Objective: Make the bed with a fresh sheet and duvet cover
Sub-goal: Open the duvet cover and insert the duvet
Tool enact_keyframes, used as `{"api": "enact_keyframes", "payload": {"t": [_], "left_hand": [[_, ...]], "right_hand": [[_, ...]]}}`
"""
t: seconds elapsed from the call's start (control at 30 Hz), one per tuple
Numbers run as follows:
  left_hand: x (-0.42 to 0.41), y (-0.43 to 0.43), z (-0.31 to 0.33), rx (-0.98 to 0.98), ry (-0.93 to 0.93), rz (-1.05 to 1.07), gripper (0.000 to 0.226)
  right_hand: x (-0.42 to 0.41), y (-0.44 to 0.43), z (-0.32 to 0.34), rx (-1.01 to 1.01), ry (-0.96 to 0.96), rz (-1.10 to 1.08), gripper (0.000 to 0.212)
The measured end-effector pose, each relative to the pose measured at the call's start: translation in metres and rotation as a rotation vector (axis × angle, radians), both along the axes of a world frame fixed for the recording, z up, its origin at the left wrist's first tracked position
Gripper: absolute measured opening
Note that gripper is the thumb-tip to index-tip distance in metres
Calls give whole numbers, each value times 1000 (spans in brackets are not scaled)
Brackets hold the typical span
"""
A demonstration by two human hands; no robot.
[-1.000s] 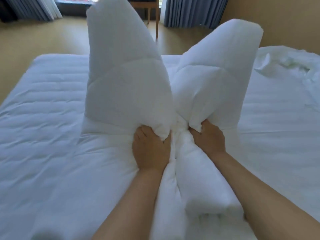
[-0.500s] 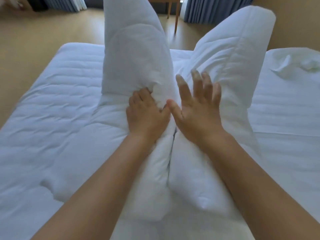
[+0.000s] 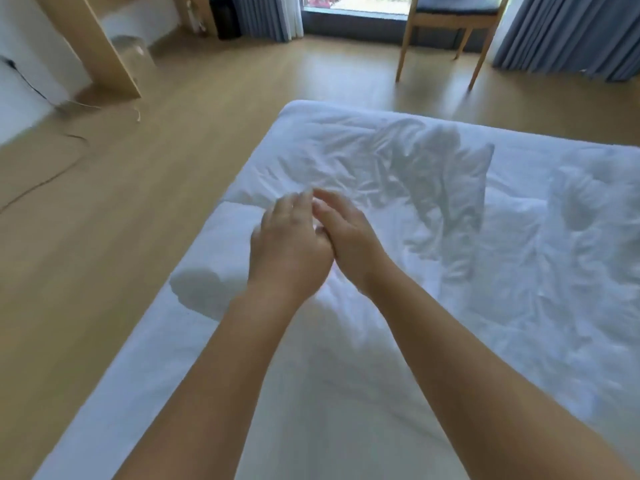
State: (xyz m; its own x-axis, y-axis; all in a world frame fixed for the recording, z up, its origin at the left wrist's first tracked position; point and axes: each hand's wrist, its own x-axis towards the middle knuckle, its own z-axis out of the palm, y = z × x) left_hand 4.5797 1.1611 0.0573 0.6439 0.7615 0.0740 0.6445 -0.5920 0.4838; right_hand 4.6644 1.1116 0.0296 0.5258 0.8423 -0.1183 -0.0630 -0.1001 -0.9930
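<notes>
The left hand (image 3: 287, 244) and right hand (image 3: 351, 242) hover side by side above the wide white-covered bed (image 3: 311, 410). Their inner edges touch, and the fingers are loosely straight, point away from the person and grip nothing; blur softens the fingertips. Beyond them the crumpled white fabric duvet (image 3: 433, 188) lies in soft, deep folds across the far half of the bed, with more rumpled white cloth spreading to the right. A rounded white padded roll (image 3: 197, 289) sits at the bed's left edge, near the left wrist. The near part of the bed is smoother. Across the pale wooden plank floor (image 3: 104, 237), a clear rounded plastic container (image 3: 133, 55) stands beside a light wooden panel (image 3: 107, 53); what it holds cannot be told. A wooden chair with a dark seat (image 3: 446, 19) stands between grey-blue pleated curtains (image 3: 568, 32)
</notes>
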Motion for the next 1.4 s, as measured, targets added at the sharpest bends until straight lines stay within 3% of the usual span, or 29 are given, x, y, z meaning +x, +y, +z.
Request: {"api": "enact_keyframes", "payload": {"t": [0.1, 0.17, 0.23, 0.33, 0.43, 0.5, 0.57, 0.63, 0.73, 0.83, 0.9, 0.93, 1.0, 1.1, 1.17, 1.4], "left_hand": [[-31, -5, -61, -153, 148, -22, 46], [-43, -24, -93, -93, 166, -72, 46], [-39, -50, -109, -25, 87, -75, 48], [-12, -99, -107, -91, -87, -34, 51], [26, -167, -105, -101, -182, -184, 54], [52, -218, -108, -290, -187, -304, 54], [82, -263, -123, -569, -112, -334, 67], [113, -299, -141, -806, -63, -209, 85], [153, -344, -151, -1166, -269, 25, 99], [182, -399, -152, -1546, -497, 258, 91], [187, -425, -147, -1653, -564, 268, 80], [187, -436, -146, -1710, -557, 233, 87], [184, -449, -137, -1718, -520, 211, 102], [187, -460, -132, -1523, -547, 200, 68], [191, -467, -126, -1491, -521, 122, 60], [211, -499, -64, -1264, -429, -57, 23]], "right_hand": [[-16, -26, -36, -190, -258, -109, 25], [-16, -64, -53, -278, -490, -130, 31], [-6, -108, -64, -333, -703, -131, 37], [19, -180, -76, -545, -895, -176, 49], [53, -260, -85, -839, -1316, -171, 57], [74, -313, -88, -1017, -1411, -139, 68], [92, -362, -90, -1108, -1429, -160, 80], [108, -398, -92, -1136, -1386, -218, 87], [122, -423, -97, -982, -1280, -246, 84], [137, -456, -103, -695, -1262, -215, 74], [145, -484, -99, -607, -1305, -221, 71], [146, -501, -97, -615, -1336, -243, 75], [141, -538, -91, -672, -1302, -274, 88], [137, -572, -90, -626, -1118, -185, 107], [137, -577, -89, -523, -1040, -120, 111], [155, -600, -54, -327, -979, -184, 98]]}}
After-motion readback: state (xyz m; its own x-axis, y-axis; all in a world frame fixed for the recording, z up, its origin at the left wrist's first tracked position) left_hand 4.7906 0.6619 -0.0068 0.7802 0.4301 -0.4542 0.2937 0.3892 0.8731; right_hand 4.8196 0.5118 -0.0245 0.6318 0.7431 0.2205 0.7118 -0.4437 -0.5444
